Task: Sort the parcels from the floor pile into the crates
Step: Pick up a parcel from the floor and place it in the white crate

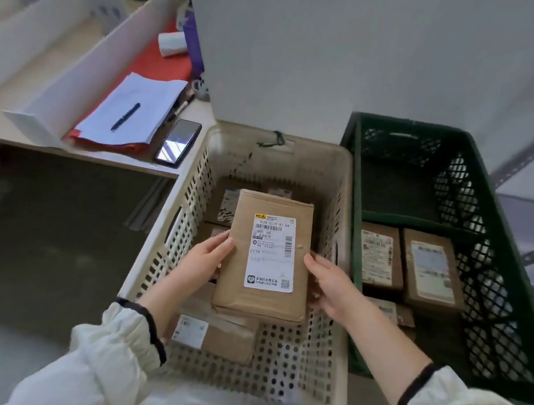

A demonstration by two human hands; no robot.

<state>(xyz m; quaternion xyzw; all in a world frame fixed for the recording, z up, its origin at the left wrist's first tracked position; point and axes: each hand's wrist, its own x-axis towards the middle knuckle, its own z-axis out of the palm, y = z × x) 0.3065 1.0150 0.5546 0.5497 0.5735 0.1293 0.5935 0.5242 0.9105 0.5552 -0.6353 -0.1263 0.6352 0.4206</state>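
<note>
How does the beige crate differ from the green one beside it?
The beige crate is pale, with round and slotted holes; the green crate is dark, with a diamond lattice. The beige crate has a cord tied at its far rim; the green crate shows none. The left hand and right hand hold a parcel over the beige crate, not the green crate. Both are open plastic crates holding labelled brown parcels.
</note>
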